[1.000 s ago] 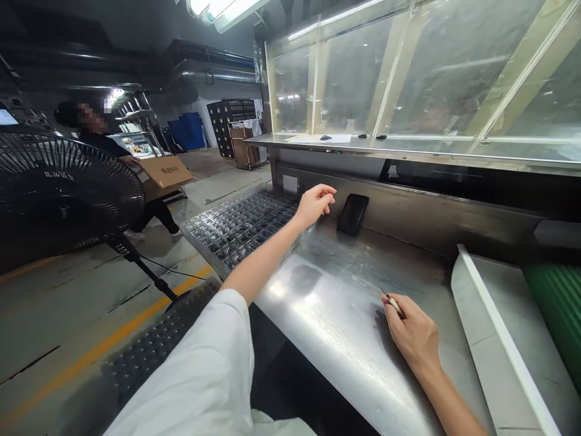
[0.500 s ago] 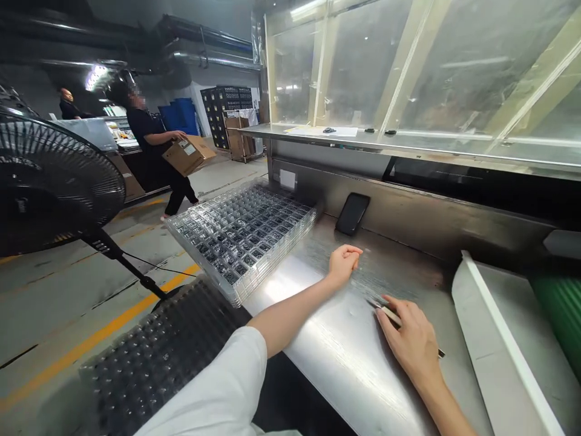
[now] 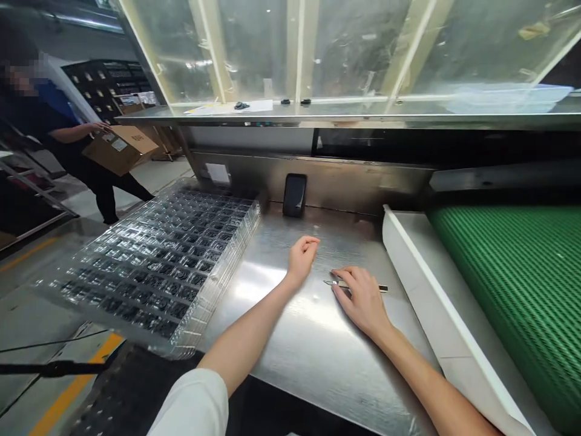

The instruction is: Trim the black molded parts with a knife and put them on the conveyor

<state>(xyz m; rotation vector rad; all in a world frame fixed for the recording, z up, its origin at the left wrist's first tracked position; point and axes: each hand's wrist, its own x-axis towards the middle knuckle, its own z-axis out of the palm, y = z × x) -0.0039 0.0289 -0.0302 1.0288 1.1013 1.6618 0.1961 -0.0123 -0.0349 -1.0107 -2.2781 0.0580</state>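
On the steel bench [image 3: 290, 339], my right hand [image 3: 363, 297] is closed around a slim craft knife [image 3: 384, 289]. Its pointed blade shows past the thumb and index finger, aimed left, and the dark end of its handle sticks out on the other side. To the left, my left hand [image 3: 303, 257] hovers low over the bench with fingers curled and fingertips pinched together. Whatever might be between those fingertips is too small to see. A gap separates the two hands. Left of them stands a stack of clear plastic trays [image 3: 218, 278] with dark parts in the pockets.
A dark phone [image 3: 295, 195] leans against the bench's back wall. On the right, a white guard [image 3: 426, 297] borders a green conveyor belt [image 3: 512, 272]. Small black parts [image 3: 241, 105] and paper lie on the shelf above. At left a person carries a cardboard box [image 3: 120, 148].
My view has turned right, bringing the green belt further in and the fan out of sight. The right hand keeps the knife, now pointing more squarely left. My left hand stays pinched.
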